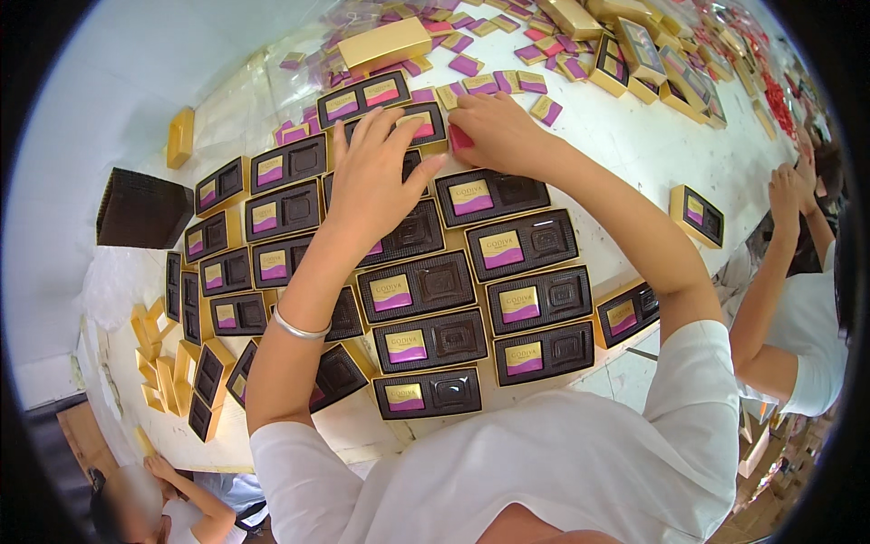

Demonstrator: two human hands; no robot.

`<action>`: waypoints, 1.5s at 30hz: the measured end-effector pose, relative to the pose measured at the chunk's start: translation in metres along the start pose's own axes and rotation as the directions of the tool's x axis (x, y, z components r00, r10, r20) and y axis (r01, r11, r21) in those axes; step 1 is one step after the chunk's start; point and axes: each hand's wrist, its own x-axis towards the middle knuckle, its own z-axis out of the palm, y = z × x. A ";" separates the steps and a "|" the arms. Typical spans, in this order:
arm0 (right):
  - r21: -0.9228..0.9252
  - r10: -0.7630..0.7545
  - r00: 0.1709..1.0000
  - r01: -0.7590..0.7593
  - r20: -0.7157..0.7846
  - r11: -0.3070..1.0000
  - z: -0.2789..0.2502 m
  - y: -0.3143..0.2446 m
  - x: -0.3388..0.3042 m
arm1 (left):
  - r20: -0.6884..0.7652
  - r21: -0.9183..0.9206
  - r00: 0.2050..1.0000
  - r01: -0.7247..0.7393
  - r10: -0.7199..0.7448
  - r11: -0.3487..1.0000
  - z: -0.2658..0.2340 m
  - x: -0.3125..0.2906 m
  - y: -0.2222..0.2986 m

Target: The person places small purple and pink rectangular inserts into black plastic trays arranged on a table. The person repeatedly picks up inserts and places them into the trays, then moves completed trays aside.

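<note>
Many open gold boxes with dark brown trays (417,286) lie in rows on a white table (634,154); most hold a flat gold-and-purple chocolate bar in one compartment. My left hand (376,172) rests fingers spread on a tray in the upper middle of the rows. My right hand (494,131) sits just to its right, pinching a small pink-red wrapped piece (460,138) at the edge of a box (426,122). A silver bangle (297,328) circles my left wrist.
Loose gold-and-purple bars (467,65) scatter at the table's far side beside a closed gold lid (385,43) and more boxes (652,63). A black tray stack (140,210) sits left. Another person (788,299) works at right; a third (154,508) at lower left.
</note>
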 end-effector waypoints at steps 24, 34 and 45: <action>0.984 0.116 0.992 0.022 -0.043 0.175 -0.042 -0.051 -0.002 | -0.060 -0.662 0.977 0.116 -0.207 0.741 -0.043 -0.022 0.015; 0.501 -0.122 0.937 0.282 -0.328 0.818 -0.024 -0.068 0.003 | 0.427 -0.858 0.759 0.512 -0.492 0.045 -0.033 -0.029 -0.019; 0.345 -0.247 0.945 0.310 -0.214 0.886 -0.002 -0.059 -0.001 | 0.035 -0.119 0.999 0.033 -0.029 0.992 -0.030 -0.039 -0.023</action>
